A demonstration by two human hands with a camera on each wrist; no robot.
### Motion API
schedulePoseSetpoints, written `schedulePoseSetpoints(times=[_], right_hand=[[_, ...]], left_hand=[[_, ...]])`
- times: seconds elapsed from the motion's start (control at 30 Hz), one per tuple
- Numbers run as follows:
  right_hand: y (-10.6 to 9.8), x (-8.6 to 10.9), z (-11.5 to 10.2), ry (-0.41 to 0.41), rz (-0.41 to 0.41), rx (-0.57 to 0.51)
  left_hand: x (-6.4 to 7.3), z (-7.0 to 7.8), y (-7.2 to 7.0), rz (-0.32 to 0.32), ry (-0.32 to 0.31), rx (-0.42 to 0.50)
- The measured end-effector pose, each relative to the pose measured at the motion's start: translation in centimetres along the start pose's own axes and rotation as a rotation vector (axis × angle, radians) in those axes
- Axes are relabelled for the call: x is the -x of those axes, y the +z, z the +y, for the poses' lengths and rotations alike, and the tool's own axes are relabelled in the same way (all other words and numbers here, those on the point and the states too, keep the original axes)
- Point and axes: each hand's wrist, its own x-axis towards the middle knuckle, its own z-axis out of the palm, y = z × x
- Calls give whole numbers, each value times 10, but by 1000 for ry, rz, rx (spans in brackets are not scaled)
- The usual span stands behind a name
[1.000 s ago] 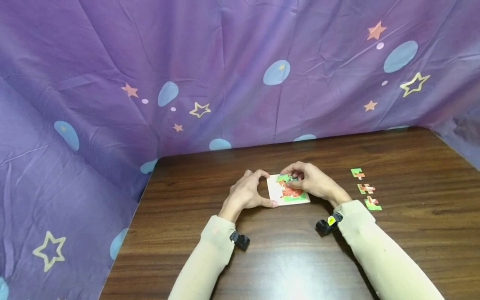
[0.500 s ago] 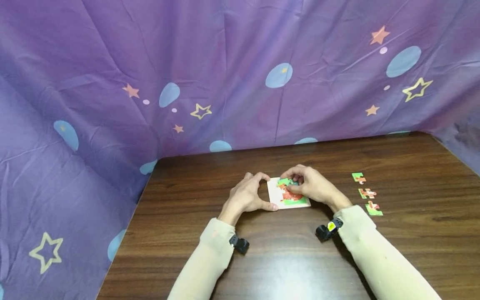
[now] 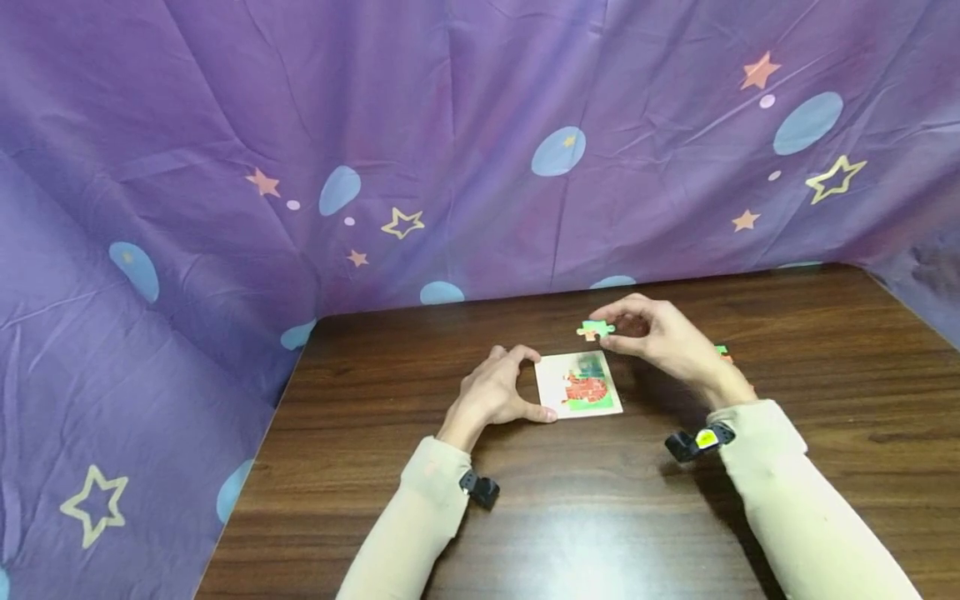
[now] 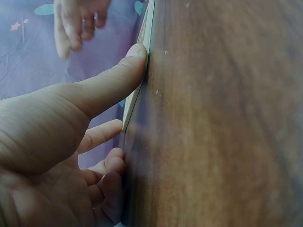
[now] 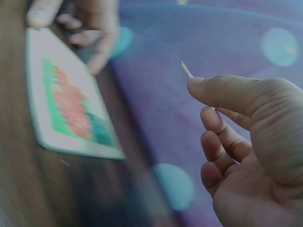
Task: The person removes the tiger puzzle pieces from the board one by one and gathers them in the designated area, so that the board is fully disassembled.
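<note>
In the head view my left hand (image 3: 491,390) holds the left side of a square puzzle board (image 3: 550,387), thumb at the near corner and index finger at the far one. Its pale frame surrounds a partly filled picture, red and green. Beyond the board's far right corner, my right hand (image 3: 667,340) pinches a green and orange puzzle piece (image 3: 596,330) above the table. The right wrist view catches that piece edge-on (image 5: 186,69) between thumb and index finger, the other fingers loosely bent. From the left wrist, only the board's thin edge (image 4: 134,103) is visible beside the thumb.
A loose puzzle piece (image 3: 723,353) lies right of the board, partly covered by my right wrist; other loose pieces there are almost wholly hidden. The wooden table (image 3: 360,400) ends at a purple patterned curtain (image 3: 480,167) behind. Each wrist wears a small black camera (image 3: 480,489).
My right hand has lifted the green and orange puzzle piece off the board and carried it away, up and to the right. That wrist now covers most loose pieces. The left hand stays put.
</note>
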Motion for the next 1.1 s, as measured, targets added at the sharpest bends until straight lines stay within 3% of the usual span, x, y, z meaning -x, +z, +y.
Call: schedulePoseSetpoints(times=[0.27, 0.47, 0.63, 0.87, 1.1], right_hand=[[-59, 30, -3, 35, 86, 31], [-86, 50, 8, 77, 120, 162], [-92, 61, 20, 66, 119, 215], [-86, 65, 39, 90, 90, 170], [-81, 67, 59, 119, 82, 205]], left_hand=[[1, 1, 0, -3, -2, 3], [2, 0, 0, 0, 3, 25], [1, -1, -1, -1, 2, 23], [0, -1, 0, 1, 2, 31], [1, 1, -1, -1, 2, 26]])
